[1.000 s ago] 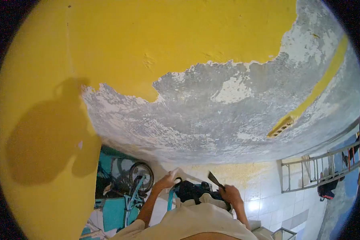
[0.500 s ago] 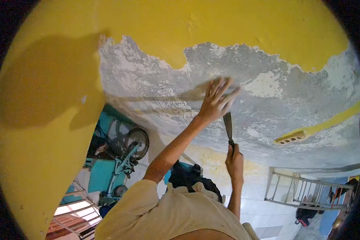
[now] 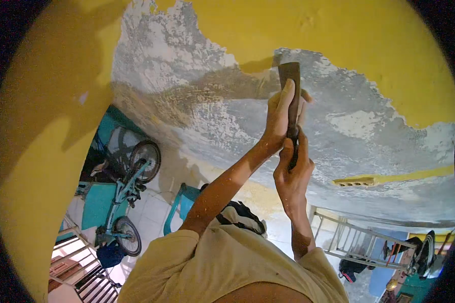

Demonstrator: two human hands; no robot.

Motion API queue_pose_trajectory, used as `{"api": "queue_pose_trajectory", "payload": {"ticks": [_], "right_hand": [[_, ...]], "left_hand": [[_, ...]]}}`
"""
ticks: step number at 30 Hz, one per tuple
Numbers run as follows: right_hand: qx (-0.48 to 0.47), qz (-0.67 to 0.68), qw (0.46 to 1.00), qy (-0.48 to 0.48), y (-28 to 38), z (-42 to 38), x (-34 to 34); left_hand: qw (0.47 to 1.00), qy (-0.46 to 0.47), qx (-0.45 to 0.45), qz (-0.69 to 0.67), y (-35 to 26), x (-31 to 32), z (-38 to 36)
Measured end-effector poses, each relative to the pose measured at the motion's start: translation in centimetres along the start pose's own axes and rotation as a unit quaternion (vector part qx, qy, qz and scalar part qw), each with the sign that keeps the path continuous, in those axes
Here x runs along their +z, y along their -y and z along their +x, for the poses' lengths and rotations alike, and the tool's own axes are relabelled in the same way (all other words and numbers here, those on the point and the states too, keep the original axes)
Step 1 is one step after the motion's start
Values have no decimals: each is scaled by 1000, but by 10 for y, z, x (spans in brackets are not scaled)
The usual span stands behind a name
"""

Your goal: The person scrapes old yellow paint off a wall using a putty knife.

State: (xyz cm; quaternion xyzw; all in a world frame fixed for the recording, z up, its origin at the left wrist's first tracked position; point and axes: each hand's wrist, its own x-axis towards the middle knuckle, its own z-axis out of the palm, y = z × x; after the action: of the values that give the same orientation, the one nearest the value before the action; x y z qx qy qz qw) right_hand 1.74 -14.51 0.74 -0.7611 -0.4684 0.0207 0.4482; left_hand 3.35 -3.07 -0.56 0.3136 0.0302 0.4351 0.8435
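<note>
A dark flat-bladed paint scraper [image 3: 289,70] is held up in front of the wall, its broad end pointing toward the paint edge. My left hand [image 3: 279,118] is closed around the blade, thumb laid along its face and fingers behind it. Lower down, my right hand [image 3: 294,174] grips the dark handle. Behind both hands is the scraped grey patch [image 3: 247,113] of the wall, blotched with white remnants. Yellow paint [image 3: 349,30] with a ragged edge borders that patch above, close to the scraper's broad end.
A yellow wall corner [image 3: 30,177] stands on the left. Below are a teal bicycle [image 3: 119,197], a teal chair [image 3: 174,209] and a metal rack [image 3: 83,267]. A row of sockets [image 3: 356,182] sits on the wall at right, above a metal ladder [image 3: 351,240].
The scraper has risen toward the paint edge with my right hand. My left hand, spread flat near the wall before, is now closed on the blade. The view has shifted.
</note>
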Motion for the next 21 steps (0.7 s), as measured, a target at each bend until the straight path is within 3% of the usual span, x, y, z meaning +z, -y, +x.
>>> {"api": "queue_pose_trajectory", "payload": {"ticks": [1, 4, 10, 13, 16, 18, 20, 21], "right_hand": [[6, -6, 1000, -3, 2, 0, 1], [14, -16, 1000, 6, 2, -1, 4], [43, -8, 999, -5, 12, 1, 18], [83, -5, 996, 21, 10, -2, 17], [34, 2, 999, -7, 2, 5, 23], [9, -14, 1000, 0, 9, 23, 24], [20, 14, 1000, 2, 17, 24, 26], [30, 14, 999, -2, 15, 15, 28]], "left_hand": [[997, -62, -27, -38, -1, 3, 1], [994, -89, -43, -52, -1, -4, 1], [994, -37, -35, -94, -22, -6, 11], [996, -65, -49, -27, -17, -14, 2], [994, -97, -44, -21, -23, -10, 10], [995, -95, 30, 8, -38, -7, 23], [994, -108, 19, -16, -45, -4, 23], [995, -92, -12, 33, -43, -9, 17]]}}
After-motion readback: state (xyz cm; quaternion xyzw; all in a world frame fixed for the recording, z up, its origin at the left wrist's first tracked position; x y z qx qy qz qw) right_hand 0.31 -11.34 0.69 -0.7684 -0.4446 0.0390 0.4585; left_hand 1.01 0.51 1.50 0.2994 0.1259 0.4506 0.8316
